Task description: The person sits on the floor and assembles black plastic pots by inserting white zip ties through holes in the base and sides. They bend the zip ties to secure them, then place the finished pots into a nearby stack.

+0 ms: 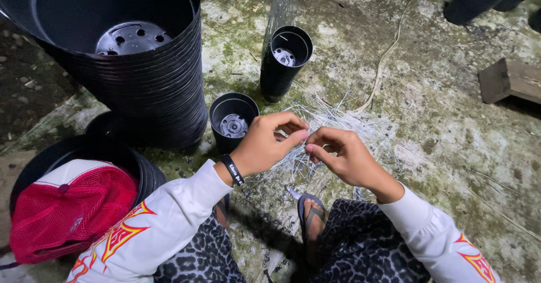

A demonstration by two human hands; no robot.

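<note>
- Nearest the camera: white sleeves point(169, 226) with red and yellow flame print, spotted trousers, a foot in a sandal point(311, 210) on the ground.
- Left hand point(265, 145) and right hand point(344, 156) met fingertip to fingertip just above a pile of thin white plastic strips point(338, 128); both grips pinched shut on one strip, thumb against forefinger. The strip itself was too thin to trace fully.
- Black wristband point(232, 169) on the left wrist, with small white lettering.
- Small black pot point(233, 119) stood touching the left hand's far side; a taller stack of small pots point(285, 60) stood further off, with a clear plastic sleeve rising behind it.
- Big stack of large black pots point(141, 63) at upper left; a red mesh cap point(67, 210) lay on another large pot at lower left.
- Risks, as a judgement: the strip could slip from the pinch and vanish into the pile; the left wrist could knock the small pot over; loose strips near the sandal could be trodden on or scattered.
- Mossy concrete ground point(451, 108) looked damp and uneven, so pots might tip.
- No packages or signs seen; a wooden block point(510, 80) lay at right.
</note>
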